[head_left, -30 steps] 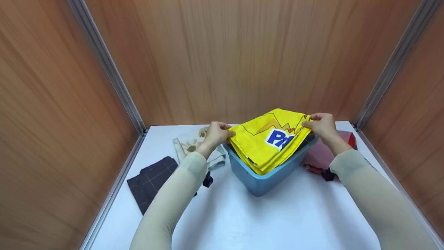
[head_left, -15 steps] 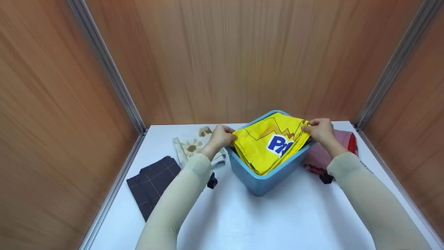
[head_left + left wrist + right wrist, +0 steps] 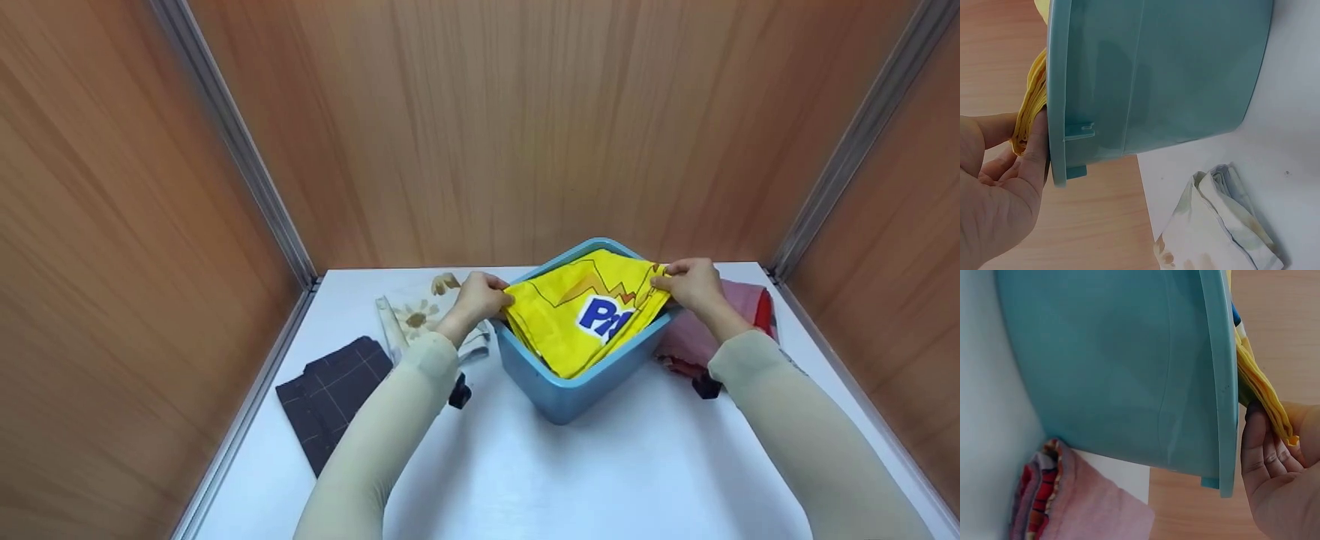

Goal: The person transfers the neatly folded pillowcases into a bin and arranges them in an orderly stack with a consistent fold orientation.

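Observation:
A folded yellow cloth (image 3: 570,322) with blue and white lettering lies across the mouth of a blue plastic bin (image 3: 555,405), partly sunk inside it. My left hand (image 3: 480,298) pinches its left corner at the bin's rim; the left wrist view shows the stacked layers of cloth (image 3: 1032,107) between thumb and fingers. On the opposite side my right hand (image 3: 694,285) pinches the right corner. In the right wrist view the fingers (image 3: 1266,444) sit under the layered edge, just outside the rim. Whatever lies beneath the cloth in the bin is hidden.
Left of the bin lie a folded dark checked cloth (image 3: 334,390) and a pale flowered cloth (image 3: 412,315). A folded pink and red cloth (image 3: 742,300) lies to the right, partly behind my right arm. Wood-grain panels (image 3: 487,135) enclose the white table (image 3: 600,480).
Both hands have lowered the yellow cloth into the bin's mouth, and the far rim now shows. My left hand shifted slightly right. Over the last half second little has moved.

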Tool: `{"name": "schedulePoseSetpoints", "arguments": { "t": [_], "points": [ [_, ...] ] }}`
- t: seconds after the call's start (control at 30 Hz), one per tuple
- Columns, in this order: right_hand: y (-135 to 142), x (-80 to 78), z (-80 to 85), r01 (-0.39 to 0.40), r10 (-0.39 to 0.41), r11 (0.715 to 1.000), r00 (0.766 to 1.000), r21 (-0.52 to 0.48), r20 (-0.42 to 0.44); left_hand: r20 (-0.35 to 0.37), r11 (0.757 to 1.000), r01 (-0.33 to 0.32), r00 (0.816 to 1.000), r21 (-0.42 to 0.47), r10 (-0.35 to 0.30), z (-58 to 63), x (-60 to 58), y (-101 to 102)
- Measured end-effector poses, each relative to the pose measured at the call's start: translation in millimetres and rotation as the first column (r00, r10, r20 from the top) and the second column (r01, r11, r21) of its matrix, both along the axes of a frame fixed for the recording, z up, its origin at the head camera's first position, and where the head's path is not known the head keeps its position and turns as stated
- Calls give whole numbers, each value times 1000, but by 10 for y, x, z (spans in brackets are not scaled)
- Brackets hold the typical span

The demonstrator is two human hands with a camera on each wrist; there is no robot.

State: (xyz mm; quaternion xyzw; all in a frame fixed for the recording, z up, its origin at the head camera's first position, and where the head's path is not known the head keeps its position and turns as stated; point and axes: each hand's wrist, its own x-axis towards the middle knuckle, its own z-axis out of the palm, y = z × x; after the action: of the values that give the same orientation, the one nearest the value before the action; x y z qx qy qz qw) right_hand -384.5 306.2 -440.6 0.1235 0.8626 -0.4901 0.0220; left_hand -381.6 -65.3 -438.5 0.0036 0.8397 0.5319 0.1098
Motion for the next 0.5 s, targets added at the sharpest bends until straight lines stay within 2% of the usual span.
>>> {"name": "schedulePoseSetpoints", "arguments": {
  "t": [0.27,0.5],
  "points": [
    [14,13,2,-2,2,1000,1000,-8,-2,28,1000,-13,1000,19,12,5,10,14],
    [46,19,-5,-29,29,1000,999,-1,-39,-29,999,26,999,32,-26,-7,22,5]
  ]
}}
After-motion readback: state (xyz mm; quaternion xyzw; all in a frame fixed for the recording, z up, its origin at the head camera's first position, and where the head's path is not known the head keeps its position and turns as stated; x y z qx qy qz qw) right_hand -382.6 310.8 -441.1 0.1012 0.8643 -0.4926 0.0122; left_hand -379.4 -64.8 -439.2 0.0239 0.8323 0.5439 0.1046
